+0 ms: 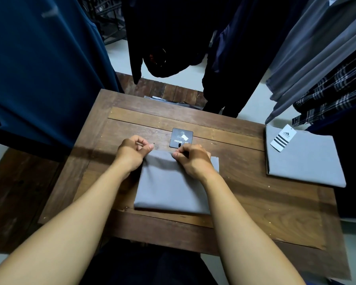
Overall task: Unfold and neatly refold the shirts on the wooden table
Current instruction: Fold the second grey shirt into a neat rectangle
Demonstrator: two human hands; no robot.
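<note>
On the wooden table [255, 194], a smooth grey folded shirt [169, 188].

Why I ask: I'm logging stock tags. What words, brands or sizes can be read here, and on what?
"Wides": black tag on the wooden table, upside down; letters before it unclear.
"L" in a ring: same black tag.
"adidas": white striped tag on the right-hand folded grey shirt.
Print on the white sticker: too small to read.
</note>
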